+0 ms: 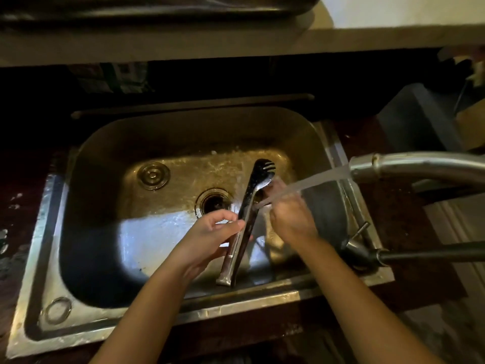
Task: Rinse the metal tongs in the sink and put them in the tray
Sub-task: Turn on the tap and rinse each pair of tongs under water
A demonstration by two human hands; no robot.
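Observation:
The metal tongs [246, 206] hang over the steel sink [110, 158], hinge end toward me and forked tips pointing away. My left hand [210, 232] grips their two arms at mid-length. My right hand [288, 214] is closed around the right arm, just below the spoon-shaped tip. Water from the faucet spout [372, 169] streams down to the left onto my right hand and that tip. A dark metal tray [157, 6] shows at the top edge, on a shelf above the sink.
The drain [214, 203] lies open in the sink floor, and a round stopper [153, 176] rests to its left. The faucet lever [359, 232] and a dark hose [433, 254] stand at the right rim. A grey shelf [183, 46] overhangs the back.

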